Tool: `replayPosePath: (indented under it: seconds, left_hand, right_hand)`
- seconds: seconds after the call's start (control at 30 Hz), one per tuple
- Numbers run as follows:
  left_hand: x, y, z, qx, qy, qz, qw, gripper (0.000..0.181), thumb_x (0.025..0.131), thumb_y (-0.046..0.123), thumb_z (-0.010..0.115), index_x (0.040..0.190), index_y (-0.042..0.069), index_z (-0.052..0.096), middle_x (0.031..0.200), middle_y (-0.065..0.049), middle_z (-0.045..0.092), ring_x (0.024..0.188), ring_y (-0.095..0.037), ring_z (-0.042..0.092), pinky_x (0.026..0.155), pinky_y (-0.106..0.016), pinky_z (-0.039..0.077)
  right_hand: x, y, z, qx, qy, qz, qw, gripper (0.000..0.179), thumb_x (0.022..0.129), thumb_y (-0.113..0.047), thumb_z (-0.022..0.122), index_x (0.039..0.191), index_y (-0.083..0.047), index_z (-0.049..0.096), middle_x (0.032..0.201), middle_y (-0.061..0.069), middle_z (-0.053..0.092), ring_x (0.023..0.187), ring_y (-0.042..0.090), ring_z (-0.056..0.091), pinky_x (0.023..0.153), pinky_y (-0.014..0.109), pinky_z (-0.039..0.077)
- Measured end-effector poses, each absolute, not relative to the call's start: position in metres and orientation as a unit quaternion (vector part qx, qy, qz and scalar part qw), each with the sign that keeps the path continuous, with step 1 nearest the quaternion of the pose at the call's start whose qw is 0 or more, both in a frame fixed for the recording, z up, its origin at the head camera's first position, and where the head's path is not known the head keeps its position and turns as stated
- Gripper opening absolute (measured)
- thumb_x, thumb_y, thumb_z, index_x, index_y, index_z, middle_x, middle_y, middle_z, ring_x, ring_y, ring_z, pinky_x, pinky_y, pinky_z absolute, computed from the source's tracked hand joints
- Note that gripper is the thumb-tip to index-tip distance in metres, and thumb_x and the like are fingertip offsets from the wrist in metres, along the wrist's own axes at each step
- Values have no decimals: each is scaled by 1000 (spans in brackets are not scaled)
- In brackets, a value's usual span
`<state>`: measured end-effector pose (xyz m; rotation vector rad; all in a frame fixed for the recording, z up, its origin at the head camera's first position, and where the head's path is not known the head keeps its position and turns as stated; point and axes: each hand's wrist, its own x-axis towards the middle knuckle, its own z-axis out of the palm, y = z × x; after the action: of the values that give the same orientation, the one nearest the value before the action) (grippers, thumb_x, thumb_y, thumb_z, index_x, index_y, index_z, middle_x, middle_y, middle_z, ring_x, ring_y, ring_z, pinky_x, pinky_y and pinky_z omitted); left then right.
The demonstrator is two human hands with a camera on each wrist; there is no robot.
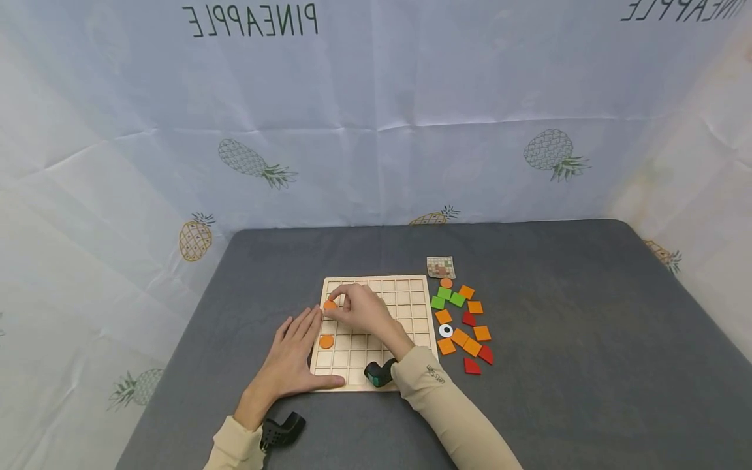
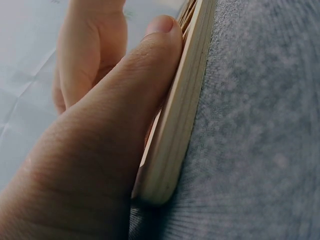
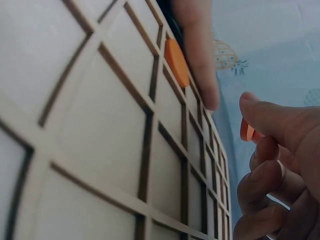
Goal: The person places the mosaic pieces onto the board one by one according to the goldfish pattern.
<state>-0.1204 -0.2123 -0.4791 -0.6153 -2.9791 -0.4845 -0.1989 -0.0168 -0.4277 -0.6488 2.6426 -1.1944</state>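
A light wooden grid board (image 1: 405, 320) lies on the dark table. My left hand (image 1: 290, 358) rests along its left side with fingers spread, the thumb on the near edge; the left wrist view shows the thumb (image 2: 145, 65) against the board's rim. Over the upper left squares, my right hand (image 1: 364, 313) pinches an orange disc (image 3: 246, 130) between thumb and finger. In the right wrist view this disc is held off the board. A second orange disc (image 1: 326, 341) sits in a square of the left column.
Right of the board lie several orange squares (image 1: 475, 307), green squares (image 1: 457, 299) and red pieces (image 1: 472, 366). A white ring-like piece with a dark centre (image 1: 446, 331) and another orange disc (image 1: 446, 283) are among them. A small patterned card (image 1: 440, 267) lies behind.
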Motion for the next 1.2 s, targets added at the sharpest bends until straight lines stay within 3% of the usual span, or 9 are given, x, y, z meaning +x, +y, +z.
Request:
replayPosePath:
  seconds: [0.67,1.2]
  left_hand:
    - [-120,-213,-479,-202,-965,-162,34,133,69,89,65,163,4,24,169,-17,29,155,-40,31,122,-64,23]
    - [-122,-214,-481,-200,-966,-161,32,134,68,90,64,163,4,23,169,-16,28,155,-39,30,122,-65,22]
  right_hand:
    - [-202,-24,-446,-204,904,-365,94,29,91,-32,78,115,-17,77,52,-9,49,44,5,40,43,19,29]
    - [-204,-22,-450,-189,902,-376,95,30,90,-33,79,115,-17,78,60,-7,54,52,6,46,48,20,35]
